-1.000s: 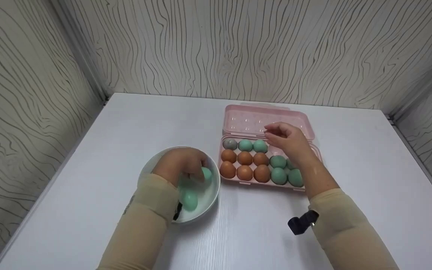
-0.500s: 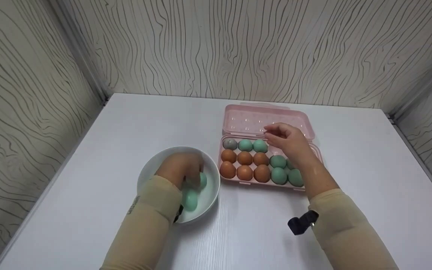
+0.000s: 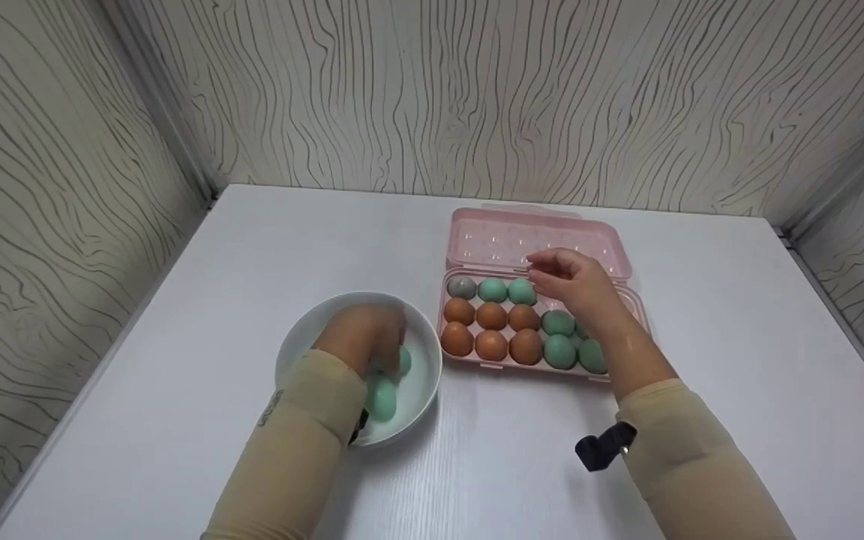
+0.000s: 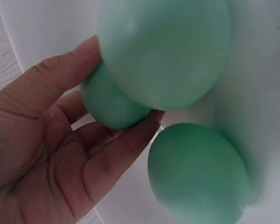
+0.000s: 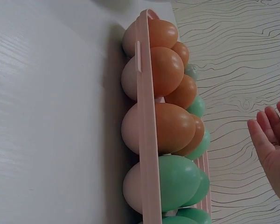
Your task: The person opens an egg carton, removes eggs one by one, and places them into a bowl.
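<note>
White, round and smooth-walled, the bowl [image 3: 426,379] sits on the pale tabletop [image 3: 507,450] over on the left, and I'd guess its curved sides are there to stop loose eggs rolling away. The bare left hand [image 3: 372,330] reaches down inside it, and the wrist view shows that grip curled in, thumb on one side and fingers on the other, around a smooth mint-green egg [image 4: 109,100]. Seems like a light, cupped hold, which fits something that rounded; can't tell if it's off the bowl's bottom. A nearer green egg [image 4: 165,51] overlaps it in that view, and a third green egg [image 4: 198,172] lies just beside the fingers. The bare right hand [image 3: 578,289] hangs over the back of a pink plastic egg carton [image 5: 148,116], thumb and fingers loosely curved with a gap between, nothing in them that I can see. The pink lid [image 3: 544,229] is flipped back, so the cups are easy to get at, and they probably keep the glossy brown eggs [image 3: 491,345], the green carton eggs [image 3: 559,351] and one grey egg [image 3: 462,288] steady. As for looks, the held egg is plain even green, darker in the shade, no crack I can spot, though its neighbour hides part of it.
</note>
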`<act>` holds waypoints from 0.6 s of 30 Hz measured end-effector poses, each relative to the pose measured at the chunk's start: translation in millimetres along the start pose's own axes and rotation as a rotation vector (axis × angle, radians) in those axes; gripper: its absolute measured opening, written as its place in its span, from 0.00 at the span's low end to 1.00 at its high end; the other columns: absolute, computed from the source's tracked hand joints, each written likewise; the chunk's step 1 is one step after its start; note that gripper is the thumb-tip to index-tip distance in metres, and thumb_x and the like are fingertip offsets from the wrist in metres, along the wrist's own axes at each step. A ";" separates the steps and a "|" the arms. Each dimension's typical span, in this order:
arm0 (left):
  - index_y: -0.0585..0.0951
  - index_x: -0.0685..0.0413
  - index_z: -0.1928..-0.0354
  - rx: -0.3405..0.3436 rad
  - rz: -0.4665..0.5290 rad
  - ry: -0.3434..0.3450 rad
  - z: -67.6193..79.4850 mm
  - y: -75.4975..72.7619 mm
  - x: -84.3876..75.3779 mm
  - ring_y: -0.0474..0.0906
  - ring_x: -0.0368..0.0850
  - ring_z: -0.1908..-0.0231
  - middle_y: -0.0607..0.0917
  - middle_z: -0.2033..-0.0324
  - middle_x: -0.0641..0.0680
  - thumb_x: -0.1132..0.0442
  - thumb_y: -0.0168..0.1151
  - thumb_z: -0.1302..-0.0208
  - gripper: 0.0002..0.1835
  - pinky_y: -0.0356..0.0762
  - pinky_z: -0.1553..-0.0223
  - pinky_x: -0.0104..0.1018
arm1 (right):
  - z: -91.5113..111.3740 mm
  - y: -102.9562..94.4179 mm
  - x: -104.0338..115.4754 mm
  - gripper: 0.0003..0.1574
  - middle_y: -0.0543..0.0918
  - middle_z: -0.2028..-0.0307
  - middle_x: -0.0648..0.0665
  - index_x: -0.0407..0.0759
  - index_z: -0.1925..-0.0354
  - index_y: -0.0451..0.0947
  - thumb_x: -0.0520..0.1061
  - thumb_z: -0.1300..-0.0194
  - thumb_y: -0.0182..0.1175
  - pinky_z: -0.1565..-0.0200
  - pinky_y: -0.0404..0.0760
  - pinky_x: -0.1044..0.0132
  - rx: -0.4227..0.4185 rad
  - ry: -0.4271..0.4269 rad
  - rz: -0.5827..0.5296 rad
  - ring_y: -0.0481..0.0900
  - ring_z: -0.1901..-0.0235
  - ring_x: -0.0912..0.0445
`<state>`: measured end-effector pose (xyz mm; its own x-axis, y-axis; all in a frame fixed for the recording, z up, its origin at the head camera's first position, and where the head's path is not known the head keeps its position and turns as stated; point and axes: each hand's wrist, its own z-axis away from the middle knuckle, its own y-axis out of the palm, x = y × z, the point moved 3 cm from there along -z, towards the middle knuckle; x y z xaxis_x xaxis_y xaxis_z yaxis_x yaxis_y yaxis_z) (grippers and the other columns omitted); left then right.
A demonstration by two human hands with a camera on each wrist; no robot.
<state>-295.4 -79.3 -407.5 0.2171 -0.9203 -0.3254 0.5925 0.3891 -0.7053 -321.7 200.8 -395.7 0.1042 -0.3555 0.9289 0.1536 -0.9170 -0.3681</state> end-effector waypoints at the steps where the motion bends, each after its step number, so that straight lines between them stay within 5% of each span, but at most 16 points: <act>1: 0.79 0.50 0.70 -0.003 -0.003 0.006 0.2 -0.2 0.5 0.71 0.52 0.63 0.77 0.68 0.52 0.69 0.72 0.61 0.14 0.68 0.65 0.44 | 0.1 0.1 0.0 0.22 0.76 0.53 0.42 0.43 0.48 0.73 0.49 0.39 0.60 0.54 0.75 0.72 0.003 0.001 -0.002 0.73 0.53 0.53; 9: 0.79 0.53 0.72 0.007 0.124 0.001 2.0 -2.2 6.5 0.70 0.51 0.63 0.77 0.68 0.52 0.72 0.68 0.62 0.12 0.68 0.64 0.40 | 2.7 0.6 3.5 0.24 0.74 0.50 0.38 0.40 0.46 0.71 0.47 0.38 0.59 0.51 0.76 0.64 0.017 0.015 0.006 0.73 0.53 0.52; 18: 0.79 0.50 0.66 0.055 -0.070 0.161 -0.6 -10.5 -1.1 0.74 0.53 0.58 0.79 0.65 0.51 0.64 0.71 0.54 0.13 0.72 0.59 0.44 | 0.6 -1.1 0.8 0.23 0.73 0.50 0.42 0.43 0.46 0.72 0.49 0.39 0.59 0.51 0.75 0.63 0.004 0.059 0.021 0.71 0.51 0.51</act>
<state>-302.4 -82.3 -400.1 0.0500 -0.9251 -0.3765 0.6442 0.3179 -0.6957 -321.1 201.7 -394.5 0.0490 -0.3848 0.9217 0.1557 -0.9086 -0.3876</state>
